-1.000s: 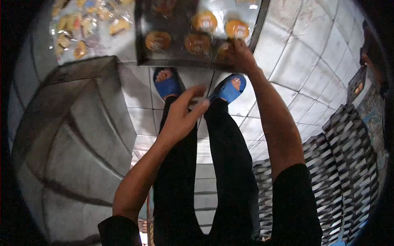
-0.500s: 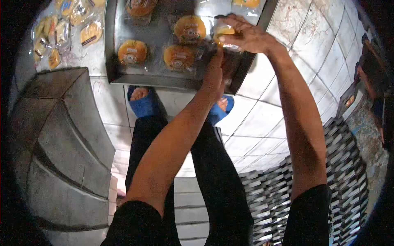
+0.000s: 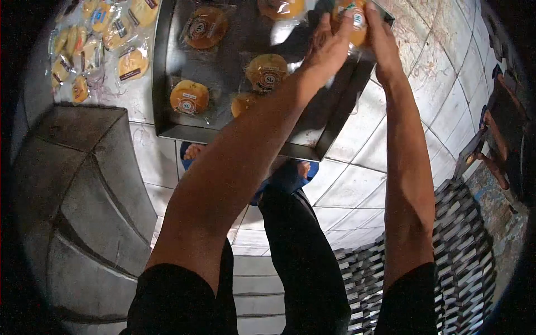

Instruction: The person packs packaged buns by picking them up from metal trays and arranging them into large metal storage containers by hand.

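A round golden bun in a clear labelled wrapper (image 3: pixel 357 34) is held up between my two hands, near the tray's far right side. My left hand (image 3: pixel 330 47) grips its left side, thumb pressed on the front. On the opposite side, my right hand (image 3: pixel 383 47) has its fingers closed round the edge. Below them is the dark metal tray (image 3: pixel 223 72), where several more wrapped buns lie: one front left (image 3: pixel 189 97), one in the middle (image 3: pixel 267 72), one farther back (image 3: pixel 206 28). My left forearm partly hides another bun (image 3: pixel 244 104).
Several small wrapped pastries (image 3: pixel 84 47) lie on the white tiles left of the tray. A grey stepped block (image 3: pixel 89 184) stands at the left. Stacked grey slatted pieces (image 3: pixel 463 245) fill the lower right. Another person's arm (image 3: pixel 494 128) shows at the far right.
The bun has been lifted from the tray's right part and carried away from me, up and right. My left hand has joined the right on it. The view has shifted slightly.
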Motion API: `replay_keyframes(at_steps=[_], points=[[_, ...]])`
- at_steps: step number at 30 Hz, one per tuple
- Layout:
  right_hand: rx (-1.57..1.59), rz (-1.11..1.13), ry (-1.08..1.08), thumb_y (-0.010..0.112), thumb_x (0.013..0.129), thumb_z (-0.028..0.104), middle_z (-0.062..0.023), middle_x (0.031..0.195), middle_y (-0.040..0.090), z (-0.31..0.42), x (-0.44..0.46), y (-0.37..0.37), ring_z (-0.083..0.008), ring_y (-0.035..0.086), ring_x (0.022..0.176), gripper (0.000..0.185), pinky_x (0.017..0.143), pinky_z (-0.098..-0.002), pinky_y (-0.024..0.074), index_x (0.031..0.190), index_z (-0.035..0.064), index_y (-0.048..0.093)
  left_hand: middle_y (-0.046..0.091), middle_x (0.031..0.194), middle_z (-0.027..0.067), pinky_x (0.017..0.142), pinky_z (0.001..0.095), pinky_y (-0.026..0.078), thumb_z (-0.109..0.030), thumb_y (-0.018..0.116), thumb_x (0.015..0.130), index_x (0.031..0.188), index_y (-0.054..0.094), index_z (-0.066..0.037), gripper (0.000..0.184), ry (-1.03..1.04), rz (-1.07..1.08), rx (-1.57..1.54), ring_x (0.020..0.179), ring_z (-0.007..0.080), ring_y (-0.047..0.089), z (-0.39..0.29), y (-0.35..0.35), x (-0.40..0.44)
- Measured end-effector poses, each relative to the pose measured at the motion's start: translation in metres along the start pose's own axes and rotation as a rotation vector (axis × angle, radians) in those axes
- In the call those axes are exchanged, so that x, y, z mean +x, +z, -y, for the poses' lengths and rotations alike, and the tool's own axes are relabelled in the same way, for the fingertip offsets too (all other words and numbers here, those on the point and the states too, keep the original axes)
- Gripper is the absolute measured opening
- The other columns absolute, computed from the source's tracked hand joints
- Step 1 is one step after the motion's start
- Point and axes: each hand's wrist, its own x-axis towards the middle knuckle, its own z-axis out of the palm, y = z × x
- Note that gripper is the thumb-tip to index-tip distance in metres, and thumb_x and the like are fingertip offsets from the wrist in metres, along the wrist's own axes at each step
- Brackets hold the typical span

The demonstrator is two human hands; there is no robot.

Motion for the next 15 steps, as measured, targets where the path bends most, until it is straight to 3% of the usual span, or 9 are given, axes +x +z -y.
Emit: replay_keyframes(at_steps=[2, 4, 5, 6, 7, 9, 11, 15], points=[[0.048, -0.059, -0.011, 0.046, 0.101, 0.063, -0.0123, 0.136, 0.059, -0.002, -0.017, -0.013, -0.0216, 0.055, 0.126, 0.073, 0.109, -0.0367, 0.0401, 0.141, 0.0017, 0.053, 0.058, 0.133, 0.0275, 0.108, 0.0468, 0.038, -0.061, 0.043, 0.101, 0.144, 0.046, -0.002, 0.073, 0.029, 0.176, -0.053, 0.128, 0.0446, 0.052, 0.0, -0.006, -0.018], [0.289, 0.072, -0.07, 0.046, 0.1, 0.065, -0.0136, 0.131, 0.062, 0.03, -0.05, -0.007, -0.0242, 0.061, 0.119, 0.074, 0.103, -0.0366, 0.0455, 0.14, 0.0026, 0.052, 0.059, 0.131, 0.0253, 0.106, 0.0456, 0.041, -0.055, 0.045, 0.103, 0.139, 0.05, -0.002, 0.064, 0.273, 0.12, -0.097, 0.125, 0.0432, 0.054, -0.012, -0.026, -0.046], [0.291, 0.076, -0.071, 0.046, 0.1, 0.065, -0.0136, 0.131, 0.062, 0.038, -0.051, 0.006, -0.0242, 0.061, 0.119, 0.074, 0.103, -0.0366, 0.0455, 0.14, 0.0026, 0.052, 0.058, 0.123, 0.0271, 0.102, 0.0469, 0.044, -0.035, 0.052, 0.104, 0.131, 0.052, 0.002, 0.046, 0.401, 0.115, -0.175, 0.118, 0.0422, 0.058, -0.01, -0.035, -0.046], [0.371, 0.1, -0.031, 0.042, 0.102, 0.064, -0.0108, 0.137, 0.059, 0.042, -0.052, 0.024, -0.0228, 0.056, 0.126, 0.071, 0.109, -0.038, 0.0414, 0.143, 0.0068, 0.05, 0.062, 0.117, 0.0245, 0.1, 0.0436, 0.046, -0.036, 0.055, 0.103, 0.126, 0.056, 0.002, 0.045, 0.534, -0.071, -0.069, 0.116, 0.0381, 0.06, 0.002, -0.044, -0.031], [0.456, 0.127, 0.005, 0.038, 0.103, 0.063, -0.008, 0.142, 0.056, 0.045, -0.051, 0.04, -0.0214, 0.052, 0.132, 0.068, 0.114, -0.0393, 0.0372, 0.147, 0.0109, 0.047, 0.064, 0.119, 0.0233, 0.101, 0.0435, 0.045, -0.037, 0.057, 0.102, 0.127, 0.057, 0.001, 0.046, 0.579, -0.054, -0.078, 0.118, 0.0368, 0.06, 0.015, -0.061, -0.013], [0.485, 0.198, -0.143, 0.037, 0.104, 0.062, -0.0064, 0.143, 0.055, 0.031, -0.015, 0.082, -0.0212, 0.051, 0.132, 0.067, 0.114, -0.0394, 0.0361, 0.148, 0.0113, 0.044, 0.065, 0.12, 0.0222, 0.103, 0.0434, 0.045, -0.037, 0.058, 0.101, 0.128, 0.058, 0.001, 0.047, 0.621, -0.044, -0.075, 0.12, 0.0354, 0.06, 0.022, -0.098, 0.018], [0.501, 0.261, -0.199, 0.037, 0.105, 0.061, -0.0063, 0.143, 0.055, 0.03, -0.009, 0.111, -0.0209, 0.052, 0.132, 0.067, 0.114, -0.0395, 0.0361, 0.148, 0.011, 0.044, 0.039, 0.154, 0.0265, 0.117, 0.0442, 0.03, -0.032, 0.032, 0.111, 0.154, 0.034, 0.0, 0.054, 0.479, 0.077, 0.298, 0.145, 0.0384, 0.036, 0.033, -0.129, 0.04], [0.541, 0.259, -0.138, 0.034, 0.105, 0.062, -0.0067, 0.14, 0.056, 0.063, -0.035, 0.114, -0.0206, 0.053, 0.129, 0.068, 0.108, -0.0406, 0.0426, 0.147, 0.0099, 0.044, 0.03, 0.161, 0.021, 0.12, 0.0384, 0.025, -0.031, 0.038, 0.11, 0.155, 0.034, -0.002, 0.054, 0.612, 0.1, 0.102, 0.15, 0.0296, 0.029, 0.024, -0.14, 0.035]])
